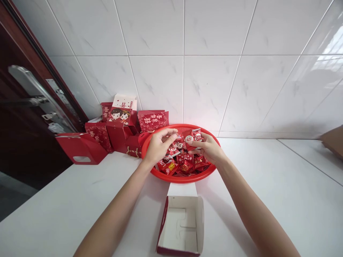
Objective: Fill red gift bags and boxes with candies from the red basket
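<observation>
A red plastic basket (183,179) stands on the white counter, filled with red-wrapped candies (184,166). Over its right side, my right hand (210,148) grips red candy packets (193,137) with white printing between thumb and fingers. My left hand (158,145) is over the left side of the basket, thumb and fingers closed around a small red wrapped candy (179,140), partly hidden by the fingers. Close to me, in front of the basket, is an opened carton (200,221), white inside and dark red outside, with nothing in it.
Several red decorated gift boxes (119,134) are grouped at the back left against the tiled wall (158,85). A dark red door with a metal handle (40,92) borders the counter on the left. Part of a brown object (333,142) shows at the right edge.
</observation>
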A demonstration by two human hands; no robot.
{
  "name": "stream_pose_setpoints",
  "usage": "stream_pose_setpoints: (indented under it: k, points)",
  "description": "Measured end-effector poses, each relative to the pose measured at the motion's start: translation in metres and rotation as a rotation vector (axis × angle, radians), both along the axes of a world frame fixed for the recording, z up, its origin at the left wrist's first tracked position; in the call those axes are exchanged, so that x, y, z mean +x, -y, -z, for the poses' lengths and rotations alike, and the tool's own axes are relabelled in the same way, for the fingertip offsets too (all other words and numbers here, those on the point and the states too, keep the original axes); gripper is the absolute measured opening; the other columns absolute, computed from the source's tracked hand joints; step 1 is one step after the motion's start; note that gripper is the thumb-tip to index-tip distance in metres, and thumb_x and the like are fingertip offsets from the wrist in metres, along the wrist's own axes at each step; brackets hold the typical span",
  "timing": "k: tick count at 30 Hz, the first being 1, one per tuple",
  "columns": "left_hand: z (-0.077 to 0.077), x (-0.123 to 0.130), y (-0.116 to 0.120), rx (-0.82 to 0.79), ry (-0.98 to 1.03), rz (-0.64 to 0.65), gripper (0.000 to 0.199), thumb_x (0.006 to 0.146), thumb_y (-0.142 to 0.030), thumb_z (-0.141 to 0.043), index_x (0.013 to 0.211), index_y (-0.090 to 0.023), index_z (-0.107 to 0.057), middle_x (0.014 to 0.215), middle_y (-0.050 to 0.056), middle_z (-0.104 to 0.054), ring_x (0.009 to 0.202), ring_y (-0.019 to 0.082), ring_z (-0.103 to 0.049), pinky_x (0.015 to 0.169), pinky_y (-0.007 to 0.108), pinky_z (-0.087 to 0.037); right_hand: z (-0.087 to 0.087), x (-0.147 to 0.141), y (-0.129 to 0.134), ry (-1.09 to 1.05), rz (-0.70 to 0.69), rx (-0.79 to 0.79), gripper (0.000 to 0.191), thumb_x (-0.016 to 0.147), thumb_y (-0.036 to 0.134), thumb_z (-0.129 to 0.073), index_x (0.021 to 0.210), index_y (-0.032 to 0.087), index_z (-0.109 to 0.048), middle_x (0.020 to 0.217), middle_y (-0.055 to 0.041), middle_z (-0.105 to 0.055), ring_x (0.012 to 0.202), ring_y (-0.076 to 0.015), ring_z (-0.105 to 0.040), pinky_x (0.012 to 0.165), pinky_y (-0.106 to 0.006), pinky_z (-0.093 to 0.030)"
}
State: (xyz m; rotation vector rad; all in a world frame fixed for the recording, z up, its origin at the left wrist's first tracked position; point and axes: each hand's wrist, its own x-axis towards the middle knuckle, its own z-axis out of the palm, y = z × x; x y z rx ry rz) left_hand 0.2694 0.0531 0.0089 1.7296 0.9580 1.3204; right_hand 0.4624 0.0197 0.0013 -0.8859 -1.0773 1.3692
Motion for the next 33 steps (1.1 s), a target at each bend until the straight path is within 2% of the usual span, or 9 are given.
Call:
stream_pose_setpoints:
  k: [6,12,15,18,22,25,29,33]
  points:
    - [-0.002,0.005,0.009,-0.029,-0.007,-0.013,0.046,0.07,-0.035,-0.081,0.111,-0.019,-0.07,0.106,0.006,-0.076,0.072,0.018,-0.073,0.066,0.029,-0.06,-0.001,-0.005,0.003,-0.052,0.051,0.024,0.038,0.058,0.026,-0.093,0.086,0.018,-0.069,0.087,-0.0033,-0.074,0.078,-0.0192,-0.073,0.064,-0.029,-0.064]
    - [0.002,0.009,0.01,0.038,0.002,-0.032,0.031,0.067,-0.03,-0.08,0.094,-0.018,-0.072,0.099,0.005,-0.077,0.074,0.018,-0.071,0.068,0.029,-0.06,-0.001,-0.008,0.005,-0.067,0.028,0.03,0.039,0.059,0.027,-0.093,0.088,0.019,-0.069,0.09,-0.0033,-0.075,0.083,-0.0201,-0.073,0.069,-0.031,-0.065]
    - [0.007,0.011,0.007,0.117,0.006,0.003,0.024,0.069,-0.029,-0.079,0.09,-0.018,-0.076,0.096,0.005,-0.076,0.08,0.019,-0.071,0.077,0.031,-0.06,-0.001,-0.009,0.004,-0.085,0.017,0.025,0.04,0.058,0.027,-0.094,0.087,0.019,-0.069,0.088,-0.0031,-0.074,0.082,-0.0198,-0.073,0.071,-0.032,-0.065]
    - [0.01,0.012,0.005,0.191,0.007,0.055,0.021,0.072,-0.029,-0.078,0.091,-0.019,-0.08,0.102,0.007,-0.077,0.093,0.022,-0.072,0.088,0.035,-0.059,-0.003,-0.009,0.004,-0.112,0.016,0.015,0.038,0.057,0.028,-0.095,0.083,0.019,-0.069,0.086,-0.0021,-0.074,0.082,-0.0189,-0.072,0.077,-0.035,-0.065]
    - [0.009,0.012,0.007,0.162,0.077,0.135,0.022,0.077,-0.033,-0.077,0.094,-0.02,-0.082,0.108,0.008,-0.079,0.109,0.026,-0.071,0.1,0.039,-0.056,-0.004,-0.006,0.004,-0.157,0.022,0.033,0.035,0.057,0.028,-0.095,0.081,0.019,-0.071,0.086,-0.0007,-0.072,0.084,-0.0187,-0.07,0.084,-0.039,-0.065]
    - [0.008,0.011,0.008,0.098,0.13,0.149,0.026,0.078,-0.035,-0.077,0.098,-0.019,-0.081,0.11,0.008,-0.079,0.111,0.028,-0.071,0.1,0.041,-0.058,-0.003,-0.005,0.003,-0.172,0.004,0.056,0.036,0.057,0.027,-0.095,0.084,0.02,-0.072,0.086,-0.0003,-0.072,0.085,-0.0192,-0.07,0.084,-0.039,-0.065]
    - [0.007,0.012,0.01,0.018,0.143,0.159,0.047,0.07,-0.034,-0.084,0.114,-0.018,-0.075,0.121,0.009,-0.076,0.116,0.029,-0.07,0.098,0.041,-0.059,-0.002,-0.004,0.003,-0.151,-0.049,0.091,0.038,0.059,0.025,-0.094,0.09,0.02,-0.072,0.09,-0.0011,-0.075,0.083,-0.0184,-0.072,0.079,-0.035,-0.065]
    - [0.002,0.012,0.014,-0.016,0.098,0.132,0.05,0.068,-0.035,-0.085,0.113,-0.017,-0.073,0.111,0.009,-0.078,0.105,0.027,-0.073,0.092,0.039,-0.06,-0.004,-0.003,0.003,-0.123,-0.054,0.111,0.042,0.059,0.026,-0.094,0.094,0.02,-0.071,0.091,-0.002,-0.076,0.081,-0.0179,-0.073,0.074,-0.031,-0.064]
